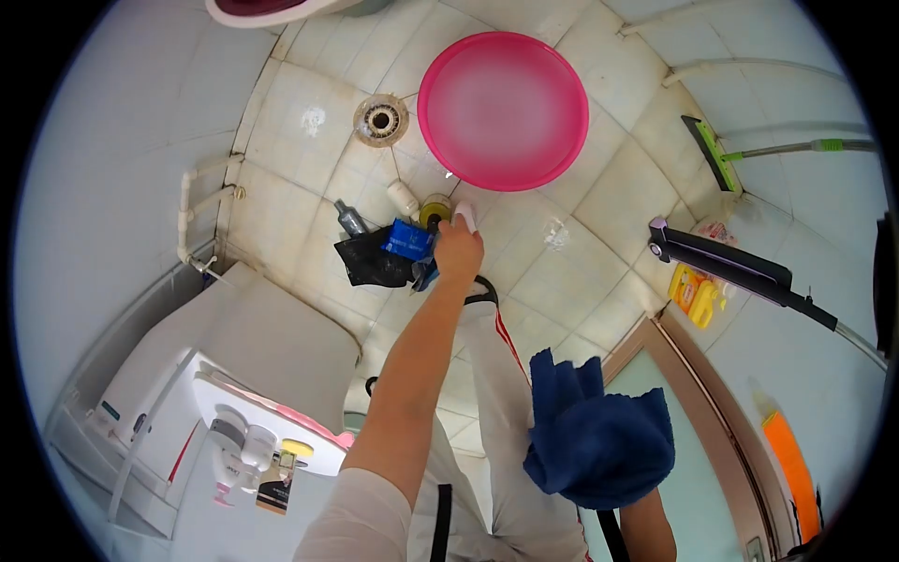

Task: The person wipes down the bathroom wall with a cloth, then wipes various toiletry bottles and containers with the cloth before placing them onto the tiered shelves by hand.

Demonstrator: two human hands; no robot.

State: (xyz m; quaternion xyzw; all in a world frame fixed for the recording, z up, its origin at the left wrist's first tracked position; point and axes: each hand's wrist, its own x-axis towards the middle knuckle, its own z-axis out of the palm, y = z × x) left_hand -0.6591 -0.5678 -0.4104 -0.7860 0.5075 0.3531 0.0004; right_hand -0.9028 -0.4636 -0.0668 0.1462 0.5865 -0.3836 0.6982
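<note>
My left hand [459, 251] reaches down to the tiled floor, its fingers closed around a pale pinkish-white object [465, 215] whose kind I cannot make out. Close beside it are a round olive-yellow container [434, 210], a white bottle [403, 199] on its side, a blue packet [408, 240], a black plastic bag [370, 260] and a grey bottle [350, 217]. A dark blue cloth [599, 436] hangs bunched over my right hand [646, 525]; its fingers are hidden beneath the fabric. Beyond the left hand stands a large pink basin [426, 112], pale and cloudy inside.
A floor drain [381, 120] lies left of the basin. White pipes [184, 215] and a white appliance [262, 328] line the left wall. At right are a green squeegee [714, 155], a black-and-purple mop head [721, 262], yellow bottles [693, 295] and a framed door [674, 393].
</note>
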